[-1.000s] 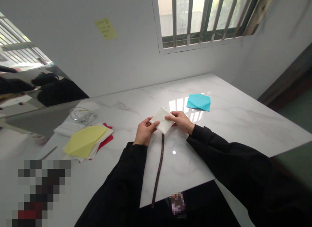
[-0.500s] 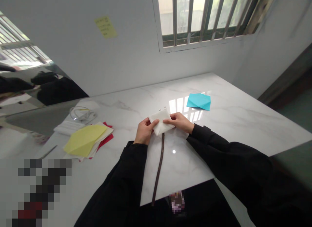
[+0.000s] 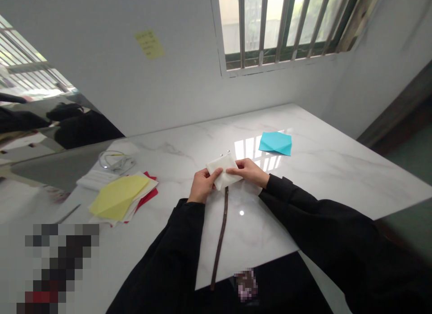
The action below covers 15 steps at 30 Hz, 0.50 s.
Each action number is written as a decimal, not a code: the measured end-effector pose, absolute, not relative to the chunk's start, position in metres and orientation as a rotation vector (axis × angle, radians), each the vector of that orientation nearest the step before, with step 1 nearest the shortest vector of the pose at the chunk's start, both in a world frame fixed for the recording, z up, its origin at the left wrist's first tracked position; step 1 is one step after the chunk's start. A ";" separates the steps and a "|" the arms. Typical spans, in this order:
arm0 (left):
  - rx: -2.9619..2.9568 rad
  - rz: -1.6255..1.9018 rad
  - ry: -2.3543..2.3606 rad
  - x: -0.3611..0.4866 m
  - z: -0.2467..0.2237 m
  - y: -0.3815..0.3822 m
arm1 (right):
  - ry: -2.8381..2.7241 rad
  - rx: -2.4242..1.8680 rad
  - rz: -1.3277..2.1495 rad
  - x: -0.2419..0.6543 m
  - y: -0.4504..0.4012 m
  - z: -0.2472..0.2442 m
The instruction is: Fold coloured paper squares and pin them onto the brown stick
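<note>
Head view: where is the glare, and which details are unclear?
In the head view, striped glare lies on the table beside the blue paper; the writing on the note is too blurred to read; pixelation hides something at lower left.

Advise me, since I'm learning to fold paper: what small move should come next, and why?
I'd probably press the white paper flatter with both thumbs: the left hand and right hand hold it at either side, it looks folded, and the thumbs lie close together on its upper face.
</note>
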<state>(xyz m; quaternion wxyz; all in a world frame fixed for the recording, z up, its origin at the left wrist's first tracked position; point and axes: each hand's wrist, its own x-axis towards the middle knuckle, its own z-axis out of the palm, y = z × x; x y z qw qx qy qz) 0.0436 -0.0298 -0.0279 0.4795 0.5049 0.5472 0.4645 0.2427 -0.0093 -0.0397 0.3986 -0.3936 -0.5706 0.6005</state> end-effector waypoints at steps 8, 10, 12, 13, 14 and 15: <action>1.259 1.143 1.328 0.045 -0.025 -0.031 | -1.514 -1.033 1.411 0.243 -0.010 -0.037; 1.282 1.145 1.346 0.044 -0.025 -0.031 | -1.511 -1.032 1.420 0.242 -0.010 -0.036; 1.307 1.139 1.364 0.043 -0.024 -0.031 | -1.505 -1.022 1.424 0.242 -0.010 -0.036; 1.316 1.129 1.368 0.043 -0.023 -0.032 | -1.508 -1.017 1.418 0.242 -0.010 -0.036; 1.322 1.119 1.370 0.043 -0.022 -0.032 | -1.515 -1.015 1.405 0.242 -0.011 -0.037; 1.326 1.108 1.371 0.044 -0.021 -0.033 | -1.526 -1.015 1.390 0.242 -0.011 -0.037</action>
